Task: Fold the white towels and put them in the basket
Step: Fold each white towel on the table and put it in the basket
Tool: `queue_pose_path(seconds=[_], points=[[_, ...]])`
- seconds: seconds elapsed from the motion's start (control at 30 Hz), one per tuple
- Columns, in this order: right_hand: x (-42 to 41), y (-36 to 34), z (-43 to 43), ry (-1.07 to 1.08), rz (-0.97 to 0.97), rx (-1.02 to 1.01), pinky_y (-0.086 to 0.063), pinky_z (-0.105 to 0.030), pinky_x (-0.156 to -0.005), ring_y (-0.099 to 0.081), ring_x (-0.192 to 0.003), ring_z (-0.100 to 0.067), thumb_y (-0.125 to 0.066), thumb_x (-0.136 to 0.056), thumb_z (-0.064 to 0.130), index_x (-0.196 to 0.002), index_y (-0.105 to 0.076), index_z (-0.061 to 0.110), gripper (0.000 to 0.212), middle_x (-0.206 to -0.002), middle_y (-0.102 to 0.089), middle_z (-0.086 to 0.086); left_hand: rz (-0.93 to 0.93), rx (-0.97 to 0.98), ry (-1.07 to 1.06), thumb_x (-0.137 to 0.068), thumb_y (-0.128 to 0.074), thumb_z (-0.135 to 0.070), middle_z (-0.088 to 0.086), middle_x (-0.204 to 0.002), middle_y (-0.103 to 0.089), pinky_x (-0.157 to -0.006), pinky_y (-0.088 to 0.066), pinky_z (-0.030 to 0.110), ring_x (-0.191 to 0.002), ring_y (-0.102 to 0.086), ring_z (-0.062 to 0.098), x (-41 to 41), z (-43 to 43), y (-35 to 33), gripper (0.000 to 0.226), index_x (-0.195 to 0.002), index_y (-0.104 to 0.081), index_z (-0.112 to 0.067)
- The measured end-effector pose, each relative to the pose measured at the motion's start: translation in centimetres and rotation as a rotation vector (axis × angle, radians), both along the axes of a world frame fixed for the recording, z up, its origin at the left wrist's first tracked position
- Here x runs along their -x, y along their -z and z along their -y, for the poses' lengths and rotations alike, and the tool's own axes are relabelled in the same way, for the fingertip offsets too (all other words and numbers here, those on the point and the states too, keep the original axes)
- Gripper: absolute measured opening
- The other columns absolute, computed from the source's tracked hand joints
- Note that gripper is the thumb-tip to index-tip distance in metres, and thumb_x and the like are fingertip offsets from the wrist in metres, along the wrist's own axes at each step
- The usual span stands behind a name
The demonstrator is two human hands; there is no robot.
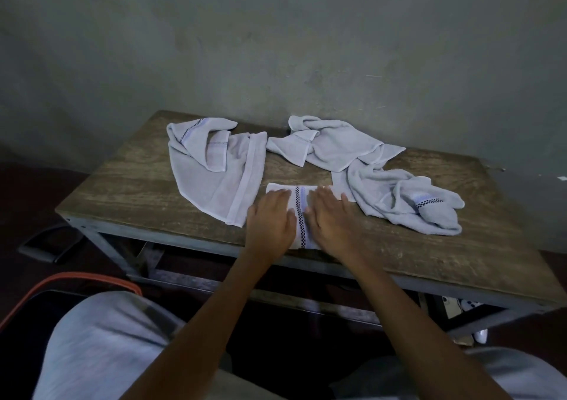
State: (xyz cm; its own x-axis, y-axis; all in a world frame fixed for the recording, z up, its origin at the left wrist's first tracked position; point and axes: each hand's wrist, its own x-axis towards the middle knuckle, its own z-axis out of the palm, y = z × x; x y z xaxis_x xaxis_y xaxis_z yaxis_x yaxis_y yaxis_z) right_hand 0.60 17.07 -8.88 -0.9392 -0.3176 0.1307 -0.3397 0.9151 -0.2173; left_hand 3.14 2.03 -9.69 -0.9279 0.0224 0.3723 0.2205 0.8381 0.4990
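A folded white towel (301, 203) with a dark checkered stripe lies near the front edge of the wooden table (129, 184). My left hand (270, 223) presses flat on its left half and my right hand (333, 220) presses flat on its right half, fingers straight. Three unfolded white towels lie around it: one (214, 169) spread at the left, one (331, 143) crumpled at the back, one (411, 203) bunched at the right. An orange-rimmed dark basket (76, 280) shows at the lower left beside my knee.
The table stands against a grey wall (276, 46). A metal frame (214, 280) runs under the tabletop. A dark object (46, 246) lies on the floor at the left. My light-clothed knees fill the bottom of the view.
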Motion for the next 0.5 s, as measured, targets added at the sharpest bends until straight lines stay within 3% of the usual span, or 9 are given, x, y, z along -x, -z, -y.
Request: queue_pose_path(seconds=[0.07,0.17,0.3,0.37,0.43,0.5], points=[[-0.1,0.9,0.3,-0.004,0.099,-0.082,0.004,-0.046,-0.118,0.0,-0.147,-0.017,-0.015,-0.101,0.042,-0.15,-0.012,0.01,0.058,-0.159,-0.007,-0.007,0.161,0.292,0.062,-0.083,0.0,-0.045,0.007,-0.153,-0.03,-0.111,-0.018,0.051,-0.142,-0.023,0.022,1.8,-0.1,1.1,0.076,-0.145,-0.029,-0.012],[0.9,1.6,-0.2,0.04,0.147,-0.09,0.007,-0.046,-0.118,0.006,-0.147,-0.013,-0.017,-0.1,0.045,-0.15,-0.004,0.01,0.063,-0.16,0.002,-0.004,0.168,0.382,0.051,-0.087,-0.009,-0.042,0.011,-0.149,-0.036,-0.108,-0.019,0.065,-0.139,-0.031,0.027,3.0,0.1,2.6,0.071,-0.141,-0.037,-0.007],[2.2,1.6,-0.6,0.083,0.213,-0.075,0.008,-0.046,-0.118,0.012,-0.145,-0.012,-0.016,-0.098,0.049,-0.15,0.002,0.012,0.067,-0.159,0.01,-0.002,0.281,0.399,0.054,-0.081,0.002,-0.051,0.006,-0.158,-0.009,-0.112,0.002,0.057,-0.146,-0.004,0.02,3.9,0.7,2.6,0.079,-0.15,-0.009,-0.013],[2.6,1.6,-1.1,0.12,0.226,-0.033,0.005,-0.045,-0.118,0.011,-0.145,-0.011,-0.016,-0.098,0.049,-0.15,0.004,0.014,0.066,-0.159,0.012,0.0,0.291,0.362,0.012,-0.084,-0.001,-0.052,0.005,-0.159,-0.003,-0.113,0.005,0.055,-0.146,-0.001,0.02,4.4,1.3,2.5,0.076,-0.15,-0.004,-0.015],[2.6,1.9,-1.9,0.161,0.239,0.038,0.003,-0.041,-0.119,0.007,-0.146,-0.012,-0.018,-0.098,0.049,-0.151,0.004,0.017,0.065,-0.159,0.01,0.0,0.297,0.358,-0.021,-0.084,-0.001,-0.051,0.008,-0.158,-0.007,-0.112,0.004,0.056,-0.146,-0.005,0.022,4.2,1.8,2.6,0.077,-0.149,-0.008,-0.012],[2.2,2.5,-2.5,0.19,0.212,0.097,0.003,-0.038,-0.119,0.002,-0.146,-0.012,-0.019,-0.099,0.045,-0.151,0.002,0.016,0.063,-0.16,0.005,-0.001,0.213,0.386,-0.024,-0.086,-0.008,-0.048,0.015,-0.153,-0.025,-0.111,-0.004,0.06,-0.143,-0.02,0.027,3.5,1.8,2.9,0.075,-0.145,-0.024,-0.004]])
